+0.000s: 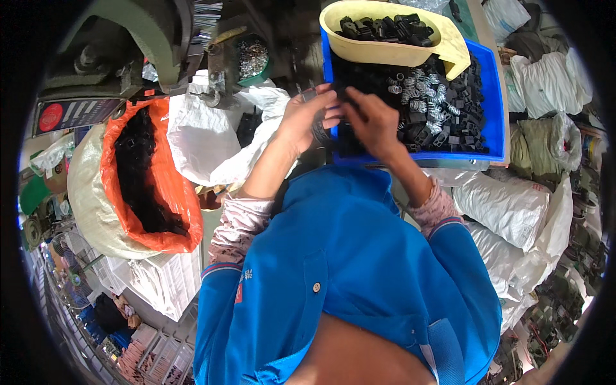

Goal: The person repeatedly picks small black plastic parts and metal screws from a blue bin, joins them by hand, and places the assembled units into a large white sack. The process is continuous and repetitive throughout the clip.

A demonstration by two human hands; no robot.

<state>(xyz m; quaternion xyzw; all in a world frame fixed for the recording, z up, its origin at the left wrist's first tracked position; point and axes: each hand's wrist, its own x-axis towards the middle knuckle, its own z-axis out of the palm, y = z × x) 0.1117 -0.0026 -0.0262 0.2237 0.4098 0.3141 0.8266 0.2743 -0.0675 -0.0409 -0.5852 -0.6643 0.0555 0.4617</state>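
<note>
At the left side of a blue bin [410, 156], my two hands are close together. My left hand [303, 120] is closed with its palm turned up, around a small dark part [319, 130]; thin metal prongs stick out past the fingers. Facing it, my right hand [377, 125] has its fingers bent in a pinch over the bin's edge. A dark shape shows at its fingertips, too shadowed to name. Inside the bin lie loose metal coil springs [423, 93] and many small black plastic parts [467, 122].
A pale yellow scoop-shaped tub [459, 48] of black parts rests across the bin's far side. To the left stand an orange-lined sack [192, 221] of black pieces, a white bag [196, 144] and a heavy machine [135, 32]. White sacks [507, 205] are piled to the right.
</note>
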